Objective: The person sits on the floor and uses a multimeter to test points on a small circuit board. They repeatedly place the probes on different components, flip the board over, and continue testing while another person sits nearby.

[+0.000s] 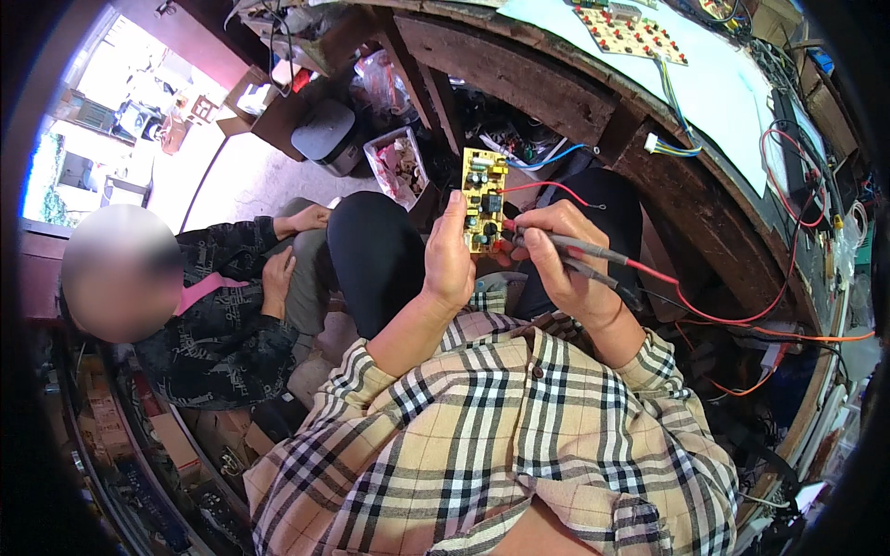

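Observation:
My left hand (450, 255) grips the left edge of a small yellow circuit board (483, 199), thumb along its side, above my lap. Capacitors and a black block-shaped part stand on the board's face. A red wire (547, 188) and a blue wire (553, 159) run off its right side, each with a ring end. In my right hand (567, 255) are two test probes (584, 248), held like chopsticks, one trailing a red lead. Their tips reach toward the board's lower right edge; whether they touch it I cannot tell.
At right, a wooden workbench (519, 51) carries another circuit board (640, 35) on white paper, a white-plugged cable (675, 146) hanging over its edge, and tangled wires. A person (222, 296) sits close at my left. A rice cooker (326, 137) and white bin (397, 167) stand ahead on the floor.

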Available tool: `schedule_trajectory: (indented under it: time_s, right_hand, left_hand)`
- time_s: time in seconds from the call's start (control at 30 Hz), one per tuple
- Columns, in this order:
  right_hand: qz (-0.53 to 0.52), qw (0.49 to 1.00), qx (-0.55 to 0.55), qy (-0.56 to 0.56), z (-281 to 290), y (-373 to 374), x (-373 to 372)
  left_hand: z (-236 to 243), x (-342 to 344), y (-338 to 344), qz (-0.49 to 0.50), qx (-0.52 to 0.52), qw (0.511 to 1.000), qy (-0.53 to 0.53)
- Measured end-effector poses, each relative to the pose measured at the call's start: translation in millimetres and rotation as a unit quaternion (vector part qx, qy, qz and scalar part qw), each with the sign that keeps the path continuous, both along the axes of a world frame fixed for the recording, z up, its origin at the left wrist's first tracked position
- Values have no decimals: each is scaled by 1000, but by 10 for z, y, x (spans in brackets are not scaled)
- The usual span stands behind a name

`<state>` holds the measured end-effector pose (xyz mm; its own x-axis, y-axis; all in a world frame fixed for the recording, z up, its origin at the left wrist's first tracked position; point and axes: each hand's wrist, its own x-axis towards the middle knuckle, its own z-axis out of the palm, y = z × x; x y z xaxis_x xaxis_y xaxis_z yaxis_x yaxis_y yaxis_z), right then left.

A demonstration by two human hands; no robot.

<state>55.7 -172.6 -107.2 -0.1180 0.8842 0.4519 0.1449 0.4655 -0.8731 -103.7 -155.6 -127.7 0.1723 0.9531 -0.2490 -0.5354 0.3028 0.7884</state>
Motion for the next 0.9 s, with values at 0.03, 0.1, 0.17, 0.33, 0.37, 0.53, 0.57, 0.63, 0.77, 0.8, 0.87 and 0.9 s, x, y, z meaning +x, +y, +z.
schedule_trajectory:
  time_s: [0.03,0.1,0.17,0.33,0.37,0.53,0.57,0.63,0.77,0.8,0.87,0.9]
  right_hand:
    - [-3,1000,10,-9,57,-16,-22]
    - [-7,999,31,-28,75,-17,-37]
    - [-5,997,46,-58,85,-6,-9]
    - [31,997,-41,57,157,-48,-18]
    - [31,995,-55,74,159,-44,-7]
    - [27,991,-77,109,107,-7,45]
    - [24,990,-73,115,97,-3,38]
    - [14,992,-71,106,86,-1,8]
    - [-12,996,-57,69,96,6,-43]
    - [-16,997,-50,62,96,11,-48]
    - [-17,999,-24,43,96,26,-46]
    - [-18,999,-11,33,95,26,-41]
  left_hand:
    - [-2,10,0,12,4,1000,10]
    - [-8,12,1,22,8,1000,19]
    - [-8,-7,4,15,10,1000,11]
    - [-21,-56,54,-9,-3,998,-60]
    - [-4,-64,62,-15,-11,997,-75]
    - [-4,-139,121,-46,-40,990,-124]
    - [3,-151,135,-53,-46,989,-131]
    - [23,-151,125,-42,-53,987,-143]
    - [-17,-214,162,-54,-58,979,-185]
    - [-31,-215,173,-45,-65,979,-190]
    - [-60,-231,195,-35,-62,978,-197]
    - [-61,-229,193,-32,-61,978,-198]
